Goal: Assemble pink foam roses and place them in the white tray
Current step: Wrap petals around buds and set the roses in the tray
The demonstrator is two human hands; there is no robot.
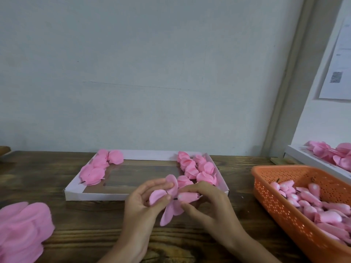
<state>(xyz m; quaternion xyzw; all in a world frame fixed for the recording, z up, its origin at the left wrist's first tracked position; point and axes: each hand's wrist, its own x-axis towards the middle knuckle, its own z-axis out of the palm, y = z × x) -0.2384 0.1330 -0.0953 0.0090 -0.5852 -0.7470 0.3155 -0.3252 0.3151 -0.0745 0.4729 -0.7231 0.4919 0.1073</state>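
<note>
Wooden table (pixel 49 179), white tray (pixel 95 196), orange basket (pixel 275 207), petals (pixel 20 230)

The bench (pixel 76 224) is showing dark, grainy wood. The tray (pixel 95 196) is looking like matt white card, the petals (pixel 168 215) like soft matt foam, and the basket (pixel 275 202) is showing smooth perforated orange plastic.

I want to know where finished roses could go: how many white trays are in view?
2. One white tray lies mid-table; the second tray sits far right behind the orange basket, partly cut off by the frame.
</note>
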